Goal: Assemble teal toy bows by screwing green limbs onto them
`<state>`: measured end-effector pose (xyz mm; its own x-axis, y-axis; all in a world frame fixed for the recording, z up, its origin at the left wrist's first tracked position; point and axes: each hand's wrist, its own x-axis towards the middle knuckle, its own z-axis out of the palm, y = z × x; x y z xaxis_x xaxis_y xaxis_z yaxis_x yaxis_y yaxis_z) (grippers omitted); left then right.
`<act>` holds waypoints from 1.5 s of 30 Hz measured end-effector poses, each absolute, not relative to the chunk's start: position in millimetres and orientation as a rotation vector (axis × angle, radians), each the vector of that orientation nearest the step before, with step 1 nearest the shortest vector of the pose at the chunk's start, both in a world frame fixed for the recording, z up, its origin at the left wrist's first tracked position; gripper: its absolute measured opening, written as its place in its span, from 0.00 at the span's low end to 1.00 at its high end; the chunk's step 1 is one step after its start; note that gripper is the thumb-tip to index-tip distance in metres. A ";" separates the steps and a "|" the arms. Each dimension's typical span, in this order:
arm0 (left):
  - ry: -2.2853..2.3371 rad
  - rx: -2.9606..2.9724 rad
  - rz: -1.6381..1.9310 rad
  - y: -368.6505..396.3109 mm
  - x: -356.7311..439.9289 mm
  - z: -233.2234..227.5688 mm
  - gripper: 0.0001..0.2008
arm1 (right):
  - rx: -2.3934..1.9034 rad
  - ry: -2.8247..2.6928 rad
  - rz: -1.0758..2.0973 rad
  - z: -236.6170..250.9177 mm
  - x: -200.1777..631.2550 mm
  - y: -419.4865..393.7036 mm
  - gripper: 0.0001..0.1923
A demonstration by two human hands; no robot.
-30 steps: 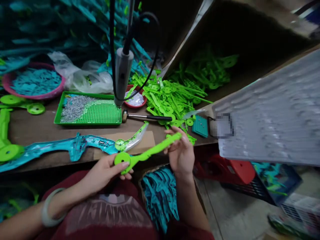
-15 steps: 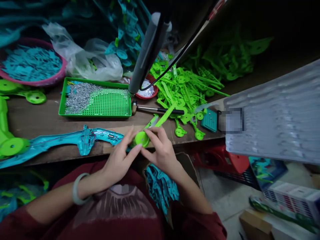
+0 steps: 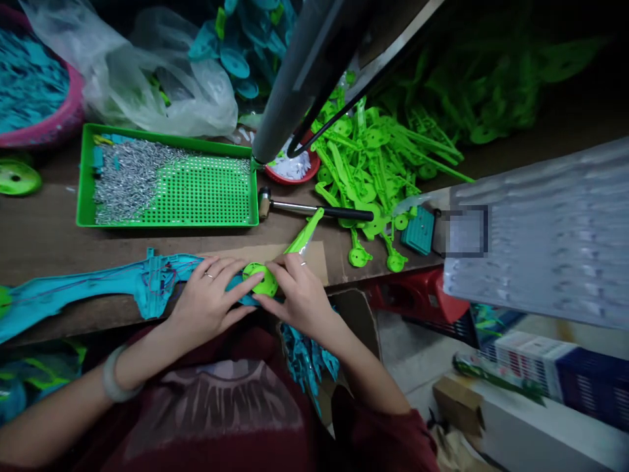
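Observation:
A long, curved blue plastic part, shaped like a toy bow half with thin wires inside, lies along the table's front edge. My left hand is wrapped over its right end, fingers on top and thumb side below, with fingertips at a bright green part. That green part has a round disc and a narrow arm reaching up and away. My right hand pinches it from the right, thumb below and fingers above. The disc sits over the end of the blue part; the contact beneath it is hidden.
A green tray of small metal screws or pins stands behind, beside a hammer and a red bowl of white pieces. Green parts pile at back right. A grey post rises mid-table. A box of blue parts stands below.
The view has come closer and shifted. My left hand has moved from the disc's side onto the blue part. The green disc now lies flatter over the blue part's end.

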<state>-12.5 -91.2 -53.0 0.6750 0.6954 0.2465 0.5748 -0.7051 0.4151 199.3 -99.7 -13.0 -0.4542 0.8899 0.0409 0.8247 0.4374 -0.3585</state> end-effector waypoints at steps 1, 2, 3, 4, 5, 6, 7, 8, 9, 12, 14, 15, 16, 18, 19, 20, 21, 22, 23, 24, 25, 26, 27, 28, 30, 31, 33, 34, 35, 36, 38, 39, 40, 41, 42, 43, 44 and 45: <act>1.023 2.569 0.577 -91.1 -12.2 -53.3 0.24 | -1.477 -2.458 0.429 -12.9 199.7 -99.5 0.22; 1.039 2.547 0.593 -91.1 -12.0 -53.8 0.26 | -1.465 -2.451 0.427 -12.9 199.7 -99.2 0.22; 1.055 2.527 0.609 -91.3 -11.9 -54.6 0.28 | -1.464 -2.450 0.426 -12.8 199.2 -98.8 0.23; 1.068 2.514 0.625 -91.7 -11.9 -55.4 0.29 | -1.474 -2.454 0.430 -12.5 198.4 -98.4 0.23; 1.075 2.508 0.639 -92.1 -12.1 -56.2 0.30 | -1.492 -2.457 0.437 -12.0 197.3 -98.1 0.23; 1.076 2.507 0.648 -92.7 -12.4 -56.7 0.30 | -1.510 -2.458 0.450 -11.4 196.0 -97.8 0.23; 1.073 2.504 0.653 -93.3 -13.0 -57.0 0.30 | -1.520 -2.457 0.469 -10.7 194.7 -97.7 0.23; 1.071 2.498 0.655 -93.9 -13.8 -57.0 0.29 | -1.516 -2.455 0.492 -10.2 193.4 -97.8 0.23; 1.067 2.488 0.655 -94.5 -14.8 -56.7 0.29 | -1.499 -2.452 0.513 -9.8 192.3 -98.1 0.23; 1.028 2.478 0.648 -96.0 -18.2 -55.3 0.26 | -1.429 -2.444 0.547 -11.0 189.9 -100.0 0.20; 0.999 2.500 0.635 -96.7 -19.9 -54.6 0.24 | -1.403 -2.426 0.540 -13.5 189.8 -102.0 0.18; 0.993 2.510 0.631 -97.0 -20.5 -54.4 0.23 | -1.399 -2.408 0.537 -15.1 190.1 -103.1 0.17; 0.994 2.514 0.629 -97.3 -20.8 -54.4 0.23 | -1.395 -2.387 0.531 -16.9 190.5 -104.3 0.17; 1.001 2.504 0.636 -97.7 -20.9 -54.8 0.23 | -1.386 -2.336 0.500 -20.6 191.4 -106.6 0.16; 1.003 2.497 0.643 -97.8 -20.9 -55.0 0.24 | -1.380 -2.310 0.477 -22.5 191.6 -107.7 0.16; 1.002 2.493 0.648 -97.8 -20.9 -55.3 0.24 | -1.373 -2.284 0.448 -24.3 191.6 -108.8 0.15; 0.999 2.496 0.651 -97.8 -20.9 -55.5 0.24 | -1.365 -2.257 0.415 -26.0 191.3 -110.0 0.15; 0.995 2.503 0.651 -97.7 -20.9 -55.8 0.24 | -1.361 -2.228 0.383 -27.6 190.7 -111.1 0.14; 0.992 2.510 0.650 -97.6 -21.0 -56.0 0.23 | -1.359 -2.198 0.353 -29.1 190.0 -112.4 0.14; 0.990 2.517 0.647 -97.5 -21.1 -56.1 0.23 | -1.357 -2.170 0.329 -30.5 189.1 -113.6 0.14; 0.987 2.523 0.644 -97.4 -21.2 -56.3 0.22 | -1.357 -2.145 0.310 -31.8 188.2 -114.9 0.15; 0.982 2.529 0.645 -97.4 -21.3 -56.5 0.22 | -1.356 -2.123 0.292 -33.2 187.3 -116.1 0.15; 0.980 2.532 0.649 -97.3 -21.4 -56.7 0.22 | -1.354 -2.106 0.277 -34.7 186.4 -117.3 0.15; 0.978 2.533 0.654 -97.3 -21.5 -56.9 0.22 | -1.351 -2.093 0.263 -36.2 185.6 -118.3 0.15; 0.980 2.532 0.657 -97.2 -21.6 -57.2 0.23 | -1.345 -2.065 0.234 -39.4 184.3 -119.8 0.16; 0.983 2.530 0.654 -97.2 -21.7 -57.4 0.23 | -1.343 -2.049 0.214 -40.9 183.7 -120.3 0.16; 0.989 2.531 0.645 -97.2 -21.8 -57.5 0.23 | -1.345 -2.027 0.178 -43.5 182.5 -120.7 0.17; 0.988 2.537 0.643 -97.1 -21.8 -57.6 0.23 | -1.350 -2.022 0.162 -44.5 181.8 -120.9 0.17; 0.986 2.546 0.645 -97.0 -21.8 -57.8 0.22 | -1.357 -2.025 0.149 -45.2 181.0 -121.2 0.17; 0.980 2.559 0.647 -96.8 -21.8 -57.9 0.21 | -1.368 -2.034 0.140 -45.7 180.3 -121.8 0.16; 0.970 2.588 0.640 -96.3 -21.8 -58.3 0.19 | -1.392 -2.065 0.134 -46.2 179.4 -123.9 0.16; 0.966 2.603 0.633 -96.0 -21.8 -58.4 0.18 | -1.393 -2.079 0.134 -46.2 179.8 -125.4 0.16; 0.963 2.618 0.624 -95.7 -21.7 -58.4 0.18 | -1.380 -2.087 0.145 -46.2 181.3 -126.8 0.16; 0.960 2.634 0.612 -95.4 -21.6 -58.1 0.18 | -1.366 -2.076 0.162 -46.1 184.1 -127.8 0.16; 0.959 2.652 0.602 -95.1 -21.4 -57.5 0.17 | -1.371 -2.028 0.179 -46.2 188.6 -127.7 0.14; 0.958 2.670 0.590 -94.9 -21.1 -56.6 0.17 | -1.414 -1.929 0.193 -46.5 194.6 -126.2 0.13; 0.958 2.689 0.585 -94.8 -20.8 -55.6 0.16 | -1.497 -1.784 0.216 -47.2 202.1 -122.8 0.12; 0.960 2.708 0.577 -94.9 -20.6 -54.5 0.16 | -1.599 -1.607 0.263 -48.1 210.5 -117.3 0.12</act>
